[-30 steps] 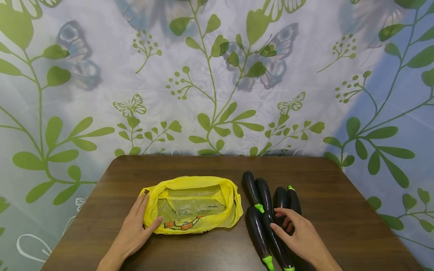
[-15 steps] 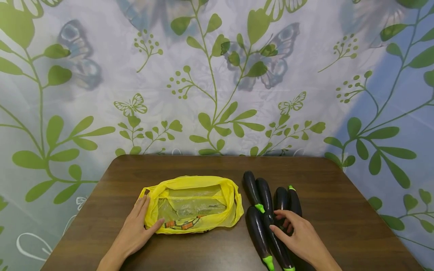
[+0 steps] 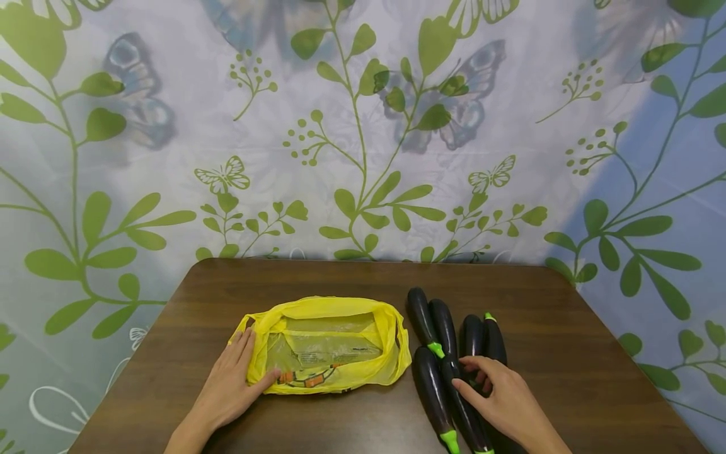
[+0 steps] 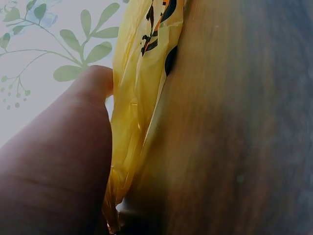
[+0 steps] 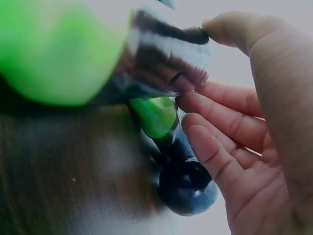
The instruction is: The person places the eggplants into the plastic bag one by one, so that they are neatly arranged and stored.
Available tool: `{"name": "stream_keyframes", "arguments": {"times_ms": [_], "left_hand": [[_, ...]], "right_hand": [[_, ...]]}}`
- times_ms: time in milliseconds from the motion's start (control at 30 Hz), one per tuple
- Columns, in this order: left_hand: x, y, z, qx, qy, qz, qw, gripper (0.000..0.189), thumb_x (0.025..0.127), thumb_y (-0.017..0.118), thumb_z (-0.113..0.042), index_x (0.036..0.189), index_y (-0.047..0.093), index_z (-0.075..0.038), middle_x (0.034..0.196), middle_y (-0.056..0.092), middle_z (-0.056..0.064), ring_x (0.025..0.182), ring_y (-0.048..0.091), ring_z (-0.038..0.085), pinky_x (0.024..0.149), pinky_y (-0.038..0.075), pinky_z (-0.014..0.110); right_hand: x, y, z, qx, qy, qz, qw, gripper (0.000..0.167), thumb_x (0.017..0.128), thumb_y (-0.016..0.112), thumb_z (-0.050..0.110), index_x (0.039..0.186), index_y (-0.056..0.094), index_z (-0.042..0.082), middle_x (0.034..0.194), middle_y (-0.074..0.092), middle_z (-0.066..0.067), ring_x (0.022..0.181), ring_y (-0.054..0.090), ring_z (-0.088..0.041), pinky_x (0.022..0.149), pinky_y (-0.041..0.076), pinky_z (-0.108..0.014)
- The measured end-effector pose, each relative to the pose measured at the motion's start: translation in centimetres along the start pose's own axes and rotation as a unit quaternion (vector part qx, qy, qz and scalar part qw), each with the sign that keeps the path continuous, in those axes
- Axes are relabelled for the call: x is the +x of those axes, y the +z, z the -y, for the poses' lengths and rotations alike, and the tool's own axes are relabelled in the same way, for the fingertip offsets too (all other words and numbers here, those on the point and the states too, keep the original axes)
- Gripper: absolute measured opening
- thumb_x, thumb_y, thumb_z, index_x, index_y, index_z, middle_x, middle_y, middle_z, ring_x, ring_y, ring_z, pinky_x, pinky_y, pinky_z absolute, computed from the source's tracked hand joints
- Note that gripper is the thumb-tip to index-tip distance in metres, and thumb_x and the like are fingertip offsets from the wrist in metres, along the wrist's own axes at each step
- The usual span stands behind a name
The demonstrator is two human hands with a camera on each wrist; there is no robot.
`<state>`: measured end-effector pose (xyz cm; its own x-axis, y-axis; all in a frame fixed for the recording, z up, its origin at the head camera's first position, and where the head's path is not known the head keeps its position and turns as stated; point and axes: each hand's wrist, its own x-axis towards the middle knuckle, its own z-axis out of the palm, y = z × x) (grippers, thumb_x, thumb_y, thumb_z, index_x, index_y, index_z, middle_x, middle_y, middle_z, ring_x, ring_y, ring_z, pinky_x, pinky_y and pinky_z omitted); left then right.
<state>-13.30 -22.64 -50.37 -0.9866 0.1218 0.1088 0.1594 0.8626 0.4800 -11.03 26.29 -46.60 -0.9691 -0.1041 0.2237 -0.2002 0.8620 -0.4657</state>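
A yellow plastic bag (image 3: 391, 372) sits on the table with its mouth spread wide, and the see-through inside and orange-black print show. My left hand (image 3: 229, 381) rests against the bag's left end, its fingers straight along the side and the thumb at the front edge. To the right of the bag lie several dark eggplants with green caps. My right hand (image 3: 505, 394) rests over the near ones, thumb and fingertips lightly touching one eggplant (image 3: 462, 403) with its cap toward me. In the right wrist view the fingers look relaxed beside that eggplant (image 5: 151, 58).
The brown wooden table (image 3: 567, 353) has rounded far corners. Behind it hangs a curtain (image 3: 363, 157) printed with green leaves and butterflies. Two eggplants lie farther back, near an eggplant (image 3: 418, 315) at the left of the group.
The whole head view has shifted slightly. Both hands stay almost where they were, the left at the bag and the right on the eggplants.
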Motion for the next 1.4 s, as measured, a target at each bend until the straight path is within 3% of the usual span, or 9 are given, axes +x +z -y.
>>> {"name": "stream_keyframes", "arguments": {"times_ms": [400,633,933,1400], "left_hand": [[0.04,-0.15,-0.17,-0.021,0.004,-0.002,0.9998,0.102,0.097,0.06,-0.063,0.165,0.015,0.0,0.171,0.013,0.021,0.157,0.011,0.044,0.126,0.008,0.064],[0.26,-0.07,-0.08,-0.048,0.019,-0.029,0.9982,0.097,0.096,0.066,-0.057,0.163,0.024,0.0,0.169,0.022,0.022,0.155,0.018,0.047,0.123,0.016,0.069],[0.28,-0.01,0.05,-0.055,0.014,-0.021,0.9982,0.097,0.094,0.067,-0.059,0.163,0.027,-0.003,0.169,0.024,0.018,0.153,0.021,0.047,0.12,0.02,0.072],[0.17,-0.1,-0.11,-0.034,0.015,-0.019,0.9991,0.101,0.092,0.067,-0.063,0.162,0.028,-0.001,0.168,0.027,0.02,0.153,0.024,0.046,0.121,0.021,0.069]], "right_hand": [[0.05,-0.04,0.09,-0.001,0.005,0.005,1.0,0.037,0.088,0.082,0.042,0.115,0.075,0.017,0.094,0.067,0.01,0.072,0.05,0.002,0.061,0.049,-0.022],[0.1,-0.11,0.18,0.003,0.015,0.013,0.9998,0.038,0.089,0.081,0.044,0.116,0.074,0.018,0.096,0.068,0.009,0.072,0.051,0.002,0.061,0.048,-0.022],[0.18,-0.43,0.45,0.021,0.049,0.04,0.9978,0.041,0.091,0.079,0.044,0.121,0.073,0.017,0.095,0.068,0.006,0.075,0.055,-0.004,0.063,0.05,-0.023],[0.33,-0.39,0.61,0.039,0.078,0.038,0.9954,0.044,0.092,0.076,0.046,0.123,0.071,0.015,0.093,0.067,0.005,0.075,0.059,-0.006,0.065,0.052,-0.023]]}}
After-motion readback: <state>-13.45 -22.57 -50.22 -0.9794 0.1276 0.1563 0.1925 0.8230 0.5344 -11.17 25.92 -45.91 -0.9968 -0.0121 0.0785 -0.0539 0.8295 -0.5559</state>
